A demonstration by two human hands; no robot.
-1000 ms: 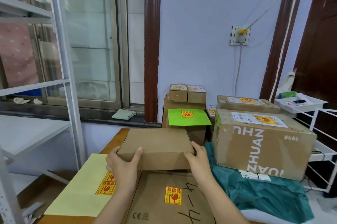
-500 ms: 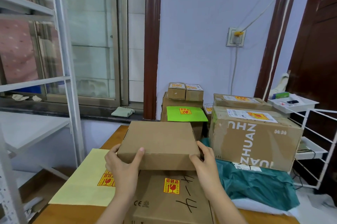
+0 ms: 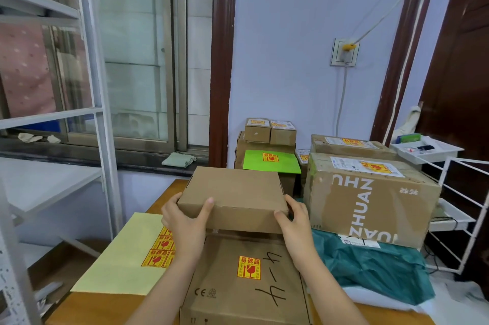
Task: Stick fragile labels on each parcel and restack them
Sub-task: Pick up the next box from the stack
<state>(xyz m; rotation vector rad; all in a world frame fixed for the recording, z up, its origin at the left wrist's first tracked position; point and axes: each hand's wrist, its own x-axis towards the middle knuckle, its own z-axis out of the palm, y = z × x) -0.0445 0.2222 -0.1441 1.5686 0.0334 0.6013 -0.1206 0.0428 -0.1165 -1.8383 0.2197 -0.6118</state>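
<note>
Parcels crowd a wooden table (image 3: 164, 193) beneath a window, the biggest of them a carton printed ZHUAN (image 3: 370, 200) that sits at the right on a crumpled teal bag (image 3: 375, 271) and carries a red-and-yellow fragile label on its lid. Nearest the person lies a broad box marked in black pen (image 3: 246, 282), a fragile sticker (image 3: 249, 267) already on its top face. Above its far end a flat plain box (image 3: 234, 197), bearing no visible label, is held level between both hands: the left hand (image 3: 185, 221) grips the near left corner, thumb laid over the front face, while the right hand (image 3: 295, 221) clasps the near right corner with fingers wrapped around the side. At the left a pale yellow sheet of fragile labels (image 3: 124, 256) lies flat on the table, touching the marked box. Farther back, a green envelope (image 3: 272, 162) with its own sticker rests on stacked cartons, two small labelled boxes (image 3: 270, 131) on the pile behind.
</note>
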